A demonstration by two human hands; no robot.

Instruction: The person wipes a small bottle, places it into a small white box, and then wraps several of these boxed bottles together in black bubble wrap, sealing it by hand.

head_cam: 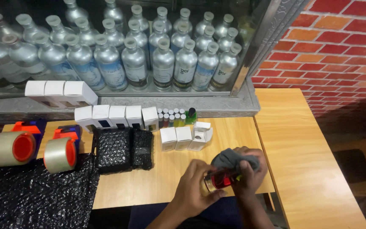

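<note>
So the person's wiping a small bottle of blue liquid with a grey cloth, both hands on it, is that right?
Not quite. In the head view the liquid in the small bottle is red, not blue. The rest stands: the left hand grips it and the right hand presses the grey cloth on it.

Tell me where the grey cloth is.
In the head view, lower right: the grey cloth sits in the right hand, against the small red bottle.
</note>
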